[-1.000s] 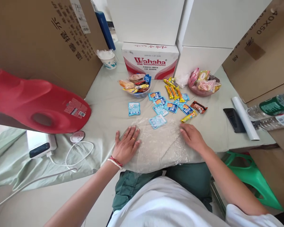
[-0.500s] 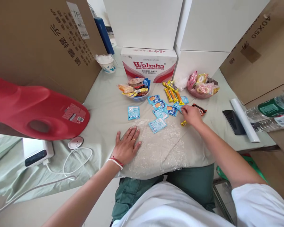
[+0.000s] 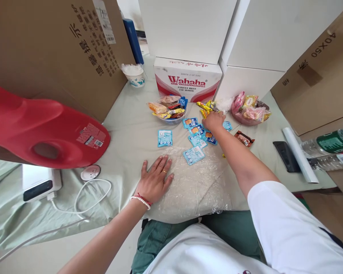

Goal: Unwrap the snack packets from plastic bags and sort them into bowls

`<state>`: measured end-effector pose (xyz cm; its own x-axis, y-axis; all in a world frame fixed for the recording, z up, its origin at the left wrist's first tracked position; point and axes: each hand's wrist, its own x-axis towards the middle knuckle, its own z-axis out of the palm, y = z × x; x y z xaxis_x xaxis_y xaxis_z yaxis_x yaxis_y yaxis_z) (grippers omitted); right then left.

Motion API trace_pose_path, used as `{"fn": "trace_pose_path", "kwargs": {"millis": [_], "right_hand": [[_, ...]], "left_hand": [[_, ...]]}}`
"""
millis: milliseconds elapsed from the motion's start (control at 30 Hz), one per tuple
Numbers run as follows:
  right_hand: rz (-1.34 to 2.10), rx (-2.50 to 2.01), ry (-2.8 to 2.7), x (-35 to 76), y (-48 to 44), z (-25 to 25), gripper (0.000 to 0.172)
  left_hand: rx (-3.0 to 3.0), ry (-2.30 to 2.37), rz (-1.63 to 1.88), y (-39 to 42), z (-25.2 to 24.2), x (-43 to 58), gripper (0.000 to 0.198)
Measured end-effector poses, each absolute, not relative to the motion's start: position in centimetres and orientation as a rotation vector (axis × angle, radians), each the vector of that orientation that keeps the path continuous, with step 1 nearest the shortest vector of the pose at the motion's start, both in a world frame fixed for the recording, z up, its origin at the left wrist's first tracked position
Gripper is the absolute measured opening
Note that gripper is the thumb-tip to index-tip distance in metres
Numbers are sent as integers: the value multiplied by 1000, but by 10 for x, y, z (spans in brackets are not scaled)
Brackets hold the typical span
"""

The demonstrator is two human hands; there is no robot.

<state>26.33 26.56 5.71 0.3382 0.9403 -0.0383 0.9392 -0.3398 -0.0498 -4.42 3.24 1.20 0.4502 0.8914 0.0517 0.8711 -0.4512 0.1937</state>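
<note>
Our left hand (image 3: 154,180) lies flat at the edge of the clear film (image 3: 198,186). Our right hand (image 3: 214,121) is at the yellow packets (image 3: 205,113); we cannot tell its grip.

One cam, on the wearer's head, POV style: looks fwd & down over the white shirt (image 3: 194,251) at btm of frame, w/ the arms reaching up-frame from btm L & btm R. Table (image 3: 125,146) fills the mid, seen at an angle from above; L hand (image 3: 154,180) is nearer the cam, R hand (image 3: 214,121) farther out. Wide FOV: far side runs to the Wahaha box (image 3: 188,82) & white panels (image 3: 185,30); red jug (image 3: 17,118) looms lg., cut off at L edge; clear bottles (image 3: 335,141) cut off at R. Pic squeezed in ht.
</note>
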Motion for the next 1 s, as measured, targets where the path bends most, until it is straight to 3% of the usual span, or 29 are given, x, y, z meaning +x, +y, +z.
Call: {"fn": "trace_pose_path", "kwargs": {"millis": [167,267,500,600,767,933,1000], "right_hand": [[402,-2611,-1803,274,261,67,57],[367,-2533,-1839,289,242,85,55],[186,-1547,-1310,368,101,101,55],[183,-1634,-1112,389,34,74,52],[217,-2159,-1189,400,-15,36,41],[-114,-1999,-1473,388,27,73,37],[-87,-1814,-1796,355,51,98,35]], "left_hand": [[2559,1564,225,33,11,-45,60],[2560,1563,212,33,10,-45,59],[2578,1544,256,34,9,-47,59],[2578,1540,239,34,11,-46,61],[2574,1514,179,31,15,-43,73],[2568,1508,107,29,16,-42,91],[2589,1489,69,29,16,-43,98]]}}
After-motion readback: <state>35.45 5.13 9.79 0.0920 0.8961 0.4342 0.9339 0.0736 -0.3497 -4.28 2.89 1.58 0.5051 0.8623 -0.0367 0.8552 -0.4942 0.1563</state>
